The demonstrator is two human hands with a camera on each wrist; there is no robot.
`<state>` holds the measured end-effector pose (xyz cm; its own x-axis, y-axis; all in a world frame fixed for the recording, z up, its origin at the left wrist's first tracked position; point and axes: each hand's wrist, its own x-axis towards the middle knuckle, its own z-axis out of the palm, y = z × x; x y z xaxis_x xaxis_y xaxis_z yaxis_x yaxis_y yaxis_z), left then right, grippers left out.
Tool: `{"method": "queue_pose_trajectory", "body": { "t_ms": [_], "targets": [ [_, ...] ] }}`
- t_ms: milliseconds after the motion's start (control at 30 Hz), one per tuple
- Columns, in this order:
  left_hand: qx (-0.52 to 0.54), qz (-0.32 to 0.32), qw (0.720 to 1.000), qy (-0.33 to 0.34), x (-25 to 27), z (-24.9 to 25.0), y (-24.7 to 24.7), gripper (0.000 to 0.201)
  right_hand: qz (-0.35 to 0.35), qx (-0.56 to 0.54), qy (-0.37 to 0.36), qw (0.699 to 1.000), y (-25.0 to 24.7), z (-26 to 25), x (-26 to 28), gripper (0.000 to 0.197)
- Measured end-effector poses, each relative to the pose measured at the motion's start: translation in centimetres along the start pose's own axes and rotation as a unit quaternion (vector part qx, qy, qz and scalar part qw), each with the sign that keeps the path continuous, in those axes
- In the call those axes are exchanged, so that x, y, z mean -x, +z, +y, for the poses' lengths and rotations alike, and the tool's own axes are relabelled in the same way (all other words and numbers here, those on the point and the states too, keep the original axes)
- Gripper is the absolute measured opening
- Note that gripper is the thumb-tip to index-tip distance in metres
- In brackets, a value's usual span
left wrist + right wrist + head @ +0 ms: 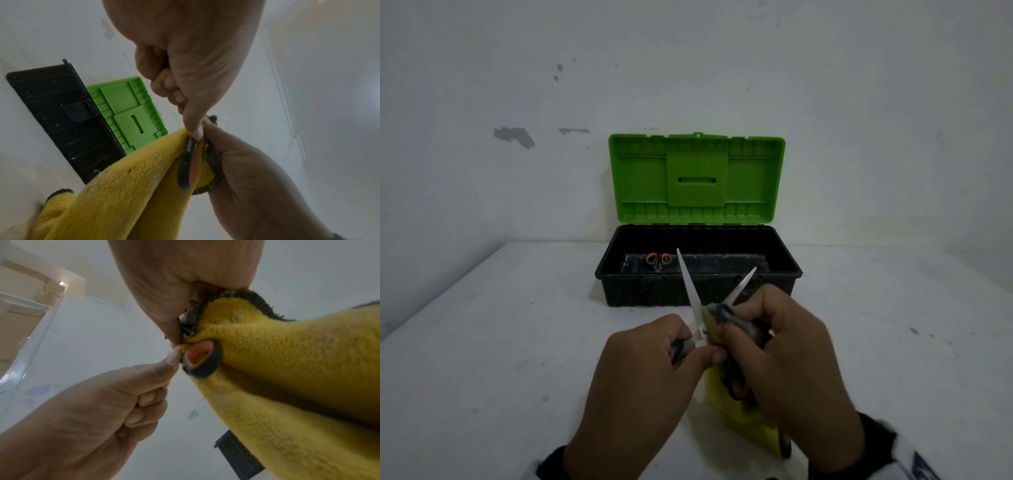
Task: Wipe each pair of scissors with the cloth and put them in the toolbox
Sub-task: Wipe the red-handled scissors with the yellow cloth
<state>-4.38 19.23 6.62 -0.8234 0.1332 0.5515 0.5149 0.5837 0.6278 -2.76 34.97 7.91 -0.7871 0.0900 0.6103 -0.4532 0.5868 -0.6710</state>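
Observation:
I hold a pair of scissors (691, 287) with black and orange handles in front of the toolbox, blades spread in a V and pointing up. My left hand (654, 356) grips one handle, fingers curled, thumb (194, 128) near the pivot. My right hand (784, 342) clutches the yellow cloth (751, 421) bunched around the base of the right blade (743, 283). The other handle ring (202, 361) pokes out of the cloth (287, 369) below that hand. A second pair of scissors (659, 261) with orange handles lies inside the toolbox at the left.
The toolbox (698, 287) has a black base and a green lid (697, 178) standing open against the white wall. It sits at the back of a white table (500, 342). The cloth's tail hangs down onto the table near me.

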Motion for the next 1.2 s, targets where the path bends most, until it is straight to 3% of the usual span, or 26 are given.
{"method": "queue_pose_trajectory", "body": {
  "t_ms": [133,267,400,567,733,867,1033,1200],
  "targets": [
    [-0.008,0.003,1.0,0.006,-0.1,-0.2,0.3,0.048,0.076,0.01,0.002,0.997,-0.4,0.9,-1.1,0.025],
    [0.002,0.003,1.0,0.012,-0.6,-0.4,0.1,0.039,0.008,-0.015,-0.014,1.0,0.2,0.3,-0.4,0.022],
    [-0.003,0.003,1.0,0.019,-0.7,-0.4,0.3,0.045,0.085,0.006,-0.006,0.996,-0.1,1.2,-1.3,0.025],
    [0.003,-0.007,1.0,0.028,-1.0,-0.8,0.1,0.042,0.039,-0.013,-0.002,0.999,0.1,0.7,-1.0,0.025],
    [-0.005,-0.009,1.0,0.03,-1.1,-0.9,-0.1,0.043,0.106,-0.018,0.035,0.994,0.0,1.0,-2.0,0.029],
    [0.014,-0.016,1.0,0.019,-1.0,-1.0,-0.5,0.038,0.043,-0.029,0.022,0.998,0.8,0.1,-1.0,0.023],
    [0.028,-0.013,0.999,0.013,-0.7,-0.7,-0.4,0.04,0.129,-0.038,0.053,0.989,-0.1,1.2,-2.2,0.027],
    [0.039,-0.017,0.999,0.013,-0.6,-0.9,-0.9,0.034,0.08,-0.037,0.036,0.995,0.3,0.6,-1.1,0.027]
  ]
}}
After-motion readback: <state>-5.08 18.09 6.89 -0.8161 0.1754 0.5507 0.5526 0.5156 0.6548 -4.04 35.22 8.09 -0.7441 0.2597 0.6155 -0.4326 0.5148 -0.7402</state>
